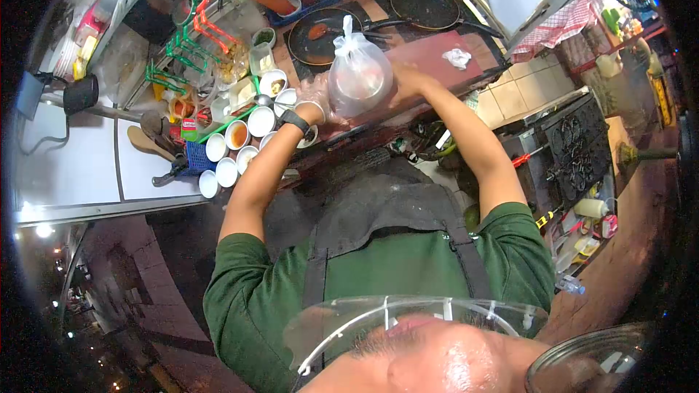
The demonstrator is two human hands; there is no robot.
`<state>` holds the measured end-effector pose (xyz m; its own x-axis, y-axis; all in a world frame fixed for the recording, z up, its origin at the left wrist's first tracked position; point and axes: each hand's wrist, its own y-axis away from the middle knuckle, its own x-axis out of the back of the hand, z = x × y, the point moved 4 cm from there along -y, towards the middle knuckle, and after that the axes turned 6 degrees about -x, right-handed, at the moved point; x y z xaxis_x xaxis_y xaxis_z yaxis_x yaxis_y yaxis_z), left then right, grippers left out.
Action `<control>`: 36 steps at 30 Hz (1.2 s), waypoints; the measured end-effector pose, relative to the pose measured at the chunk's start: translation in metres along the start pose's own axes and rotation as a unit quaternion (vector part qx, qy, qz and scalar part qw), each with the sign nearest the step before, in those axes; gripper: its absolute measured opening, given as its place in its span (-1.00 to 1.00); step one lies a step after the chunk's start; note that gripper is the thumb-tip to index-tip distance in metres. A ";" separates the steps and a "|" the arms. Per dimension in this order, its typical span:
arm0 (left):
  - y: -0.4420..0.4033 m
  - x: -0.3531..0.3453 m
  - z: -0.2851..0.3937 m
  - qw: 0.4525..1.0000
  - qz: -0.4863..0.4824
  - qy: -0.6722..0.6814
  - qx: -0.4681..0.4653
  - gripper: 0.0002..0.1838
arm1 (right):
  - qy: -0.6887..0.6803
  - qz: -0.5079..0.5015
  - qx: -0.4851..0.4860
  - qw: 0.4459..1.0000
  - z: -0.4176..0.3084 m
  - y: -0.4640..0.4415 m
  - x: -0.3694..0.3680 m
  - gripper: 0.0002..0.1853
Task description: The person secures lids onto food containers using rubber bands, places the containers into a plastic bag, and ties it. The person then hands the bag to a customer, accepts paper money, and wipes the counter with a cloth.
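A knotted, cloudy plastic bag (360, 76) with a round container inside stands upright at the counter's front, its tied top pointing up. My left hand (315, 94), in a clear plastic glove with a dark band at the wrist, is closed against the bag's left side. On the opposite side, my right hand (405, 81) grips the bag, its fingertips partly hidden behind the plastic. Beside my left wrist are several small white cups (261, 121), one holding an orange-brown sauce (237, 135). A metal spoon (263, 100) lies across the cups near my left hand.
Behind the bag are a frying pan (306, 38) with a red-brown ladle and a second pan (424, 6). A reddish cutting board (437, 56) carries a crumpled white tissue (457, 59). Green and red tongs (191, 47) hang at left. A black griddle (575, 147) stands at right.
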<state>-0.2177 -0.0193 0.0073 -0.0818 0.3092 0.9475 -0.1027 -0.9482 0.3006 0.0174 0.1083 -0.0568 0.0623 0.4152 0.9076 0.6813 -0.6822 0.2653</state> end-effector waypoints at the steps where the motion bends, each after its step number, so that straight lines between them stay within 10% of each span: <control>1: 0.000 -0.001 0.001 1.000 -0.015 -0.006 0.008 0.61 | -0.004 0.007 -0.013 1.000 0.000 -0.001 -0.004 0.43; 11: -0.055 -0.088 -0.025 0.994 0.080 0.048 -0.062 0.31 | -0.112 0.095 0.068 0.987 -0.015 -0.005 -0.023 0.15; 14: -0.081 -0.119 -0.042 0.865 0.187 0.454 -0.107 0.10 | -0.288 0.152 0.132 0.936 -0.007 -0.007 -0.031 -0.02; 16: -0.028 -0.049 -0.003 0.959 0.135 0.234 -0.086 0.04 | -0.414 0.060 0.026 0.908 0.006 0.004 -0.034 -0.22; 21: 0.042 0.039 0.026 0.980 0.096 0.169 0.042 -0.18 | -0.344 0.181 0.005 0.921 0.032 0.006 0.009 -0.57; 23: 0.052 0.044 0.013 0.884 0.377 0.276 0.031 -0.21 | -0.370 0.332 0.064 0.866 0.019 0.007 0.056 -0.69; 29: 0.032 0.099 0.066 0.828 0.535 0.166 -0.032 -0.41 | -0.182 0.283 0.205 0.919 -0.087 0.009 0.174 -0.50; 33: 0.018 0.091 0.045 0.835 0.503 0.223 0.000 -0.75 | -0.150 0.248 0.278 0.916 -0.092 -0.010 0.182 -0.67; 36: 0.016 0.091 0.041 0.622 0.348 0.701 -0.038 -0.87 | -0.274 0.179 0.348 0.879 -0.093 -0.004 0.193 -0.84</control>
<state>-0.1862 -0.0089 0.1031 -0.9103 -0.3643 -0.1963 0.3992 -0.8981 -0.1845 -0.0413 0.1351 0.1472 0.5746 0.6065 0.5495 0.8161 -0.3735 -0.4410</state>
